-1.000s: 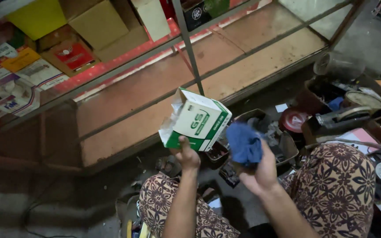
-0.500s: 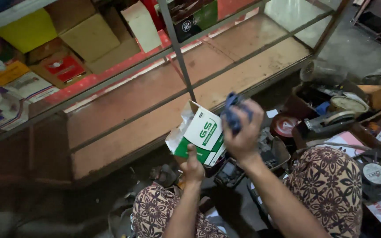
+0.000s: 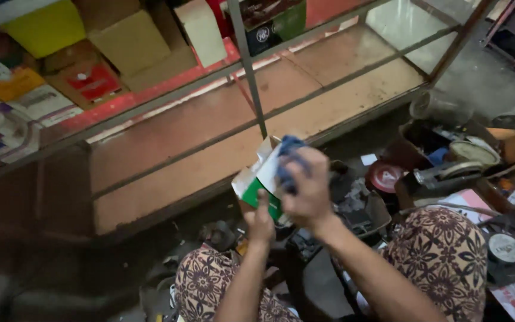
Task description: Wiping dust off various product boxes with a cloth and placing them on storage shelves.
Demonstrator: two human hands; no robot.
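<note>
One white-and-green carton (image 3: 261, 182), flap open, in left hand (image 3: 259, 219) fingers; right hand (image 3: 306, 189) fingers clenched around blue cloth (image 3: 287, 156).

Dim, warm light falls from above onto the wooden shelf (image 3: 198, 149); the floor at lower left sinks into shadow; motion blur softens the right hand (image 3: 306, 189), and the glass perhaps carries faint glare.

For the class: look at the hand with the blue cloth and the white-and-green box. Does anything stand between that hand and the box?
Only the blue cloth. The right hand presses it against the white-and-green box, so cloth separates fingers from cardboard. The left hand holds the box from below, with nothing visible between them.
</note>
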